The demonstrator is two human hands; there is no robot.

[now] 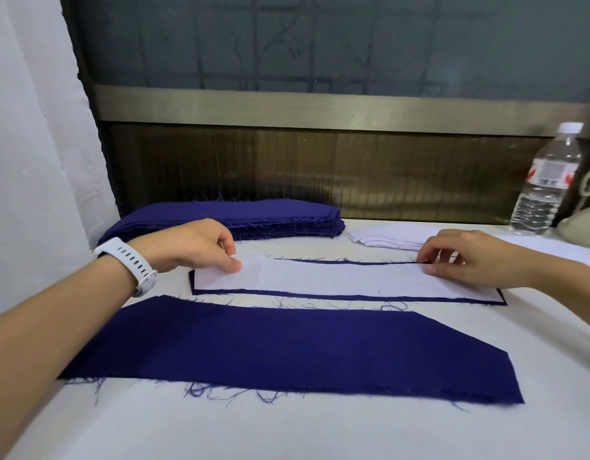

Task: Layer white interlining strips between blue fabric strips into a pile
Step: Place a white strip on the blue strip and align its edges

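Left fingers (232,265) pinch the left end of a white strip (337,277). The right hand (469,257) pinches its right end, fingers curled. The strip lies flat on a blue strip (320,296) in mid-table, blue edges showing around it. Nearer lies a wider blue piece (287,353). Behind are a blue stack (253,215), a white stack (393,237) and a bottle (542,184) on the table (287,433).

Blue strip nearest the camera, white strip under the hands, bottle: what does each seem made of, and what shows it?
Blue strip: woven cloth, matt; loose threads fray from its edges.
White strip: thin non-woven or paper-like sheet, matt; clean-cut edges, no fraying.
Bottle: likely clear plastic, glossy; ribbed see-through wall.
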